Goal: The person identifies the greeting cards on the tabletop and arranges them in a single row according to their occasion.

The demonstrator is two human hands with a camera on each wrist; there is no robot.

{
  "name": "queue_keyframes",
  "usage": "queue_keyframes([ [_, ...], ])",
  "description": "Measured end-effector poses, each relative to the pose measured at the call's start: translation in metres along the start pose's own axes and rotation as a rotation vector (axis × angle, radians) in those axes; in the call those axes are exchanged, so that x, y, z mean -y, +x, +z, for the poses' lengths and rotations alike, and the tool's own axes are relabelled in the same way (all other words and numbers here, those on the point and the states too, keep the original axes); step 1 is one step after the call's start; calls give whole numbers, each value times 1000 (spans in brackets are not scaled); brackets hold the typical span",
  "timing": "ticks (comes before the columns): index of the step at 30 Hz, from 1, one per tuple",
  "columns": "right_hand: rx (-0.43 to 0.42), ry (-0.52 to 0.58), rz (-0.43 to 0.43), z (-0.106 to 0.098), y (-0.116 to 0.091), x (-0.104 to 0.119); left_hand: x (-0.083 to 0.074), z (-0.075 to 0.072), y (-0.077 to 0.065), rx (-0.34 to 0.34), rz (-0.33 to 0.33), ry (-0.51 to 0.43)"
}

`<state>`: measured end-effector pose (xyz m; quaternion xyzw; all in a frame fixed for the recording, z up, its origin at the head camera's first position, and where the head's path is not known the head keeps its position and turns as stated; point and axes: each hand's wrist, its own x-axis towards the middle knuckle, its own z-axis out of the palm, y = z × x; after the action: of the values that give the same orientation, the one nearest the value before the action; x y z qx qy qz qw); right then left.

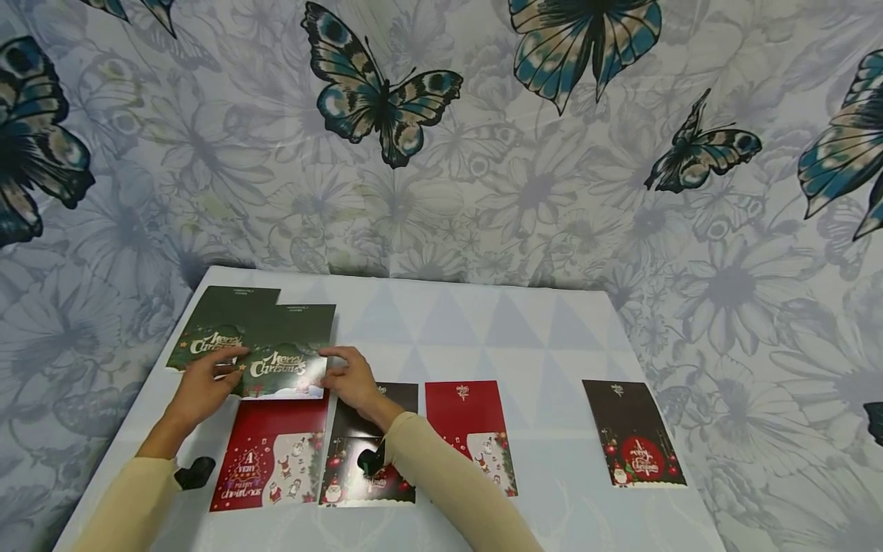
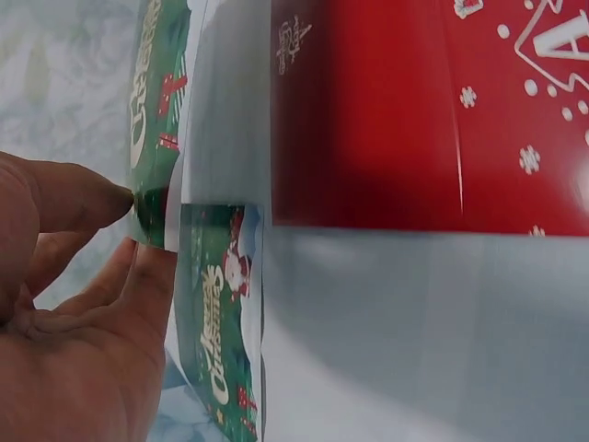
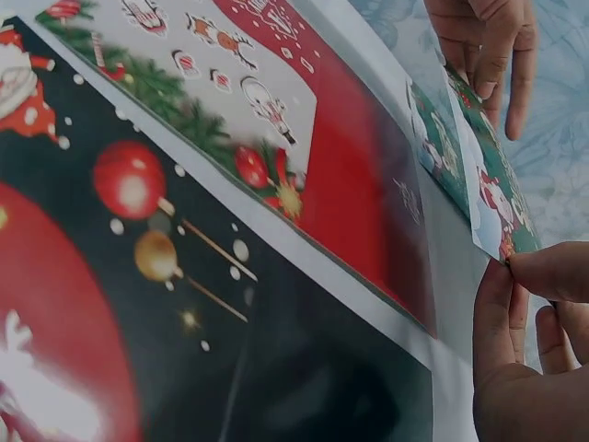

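A green Christmas card (image 1: 297, 330) with white "Merry Christmas" lettering is held between two hands at the table's left side. My left hand (image 1: 203, 391) pinches its lower left edge between thumb and fingers, as the left wrist view also shows. On the opposite edge, my right hand (image 1: 353, 383) pinches the card near its lower right corner, clearly visible in the right wrist view. A second green card (image 1: 224, 307) lies behind and to the left, partly covered by the held one. Directly below the hands is a red Christmas card (image 1: 276, 460).
Right of that red card lies a black card (image 1: 345, 464), partly hidden under my right forearm. Another red card (image 1: 461, 402) follows, and a dark card (image 1: 635, 429) lies farther right. The pale table (image 1: 545, 368) ends at a butterfly-patterned cloth backdrop (image 1: 497, 192).
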<state>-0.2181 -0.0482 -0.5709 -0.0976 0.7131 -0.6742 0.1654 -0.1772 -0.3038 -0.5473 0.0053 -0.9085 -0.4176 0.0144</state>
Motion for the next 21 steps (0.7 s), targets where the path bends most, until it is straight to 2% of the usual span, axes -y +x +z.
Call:
queue_keyframes([
  [5,-32,-28,-5,-8,4,1,-2,7,5,-9,9,17],
  [13,-80,-62,10,-15,9,-1,-5,13,9,32,-12,-18],
  [17,-97,-39,21,-18,10,-4,-4,19,13,-1,-20,-40],
  [21,-111,5,26,-19,11,-7,-7,27,16,-54,-65,-66],
])
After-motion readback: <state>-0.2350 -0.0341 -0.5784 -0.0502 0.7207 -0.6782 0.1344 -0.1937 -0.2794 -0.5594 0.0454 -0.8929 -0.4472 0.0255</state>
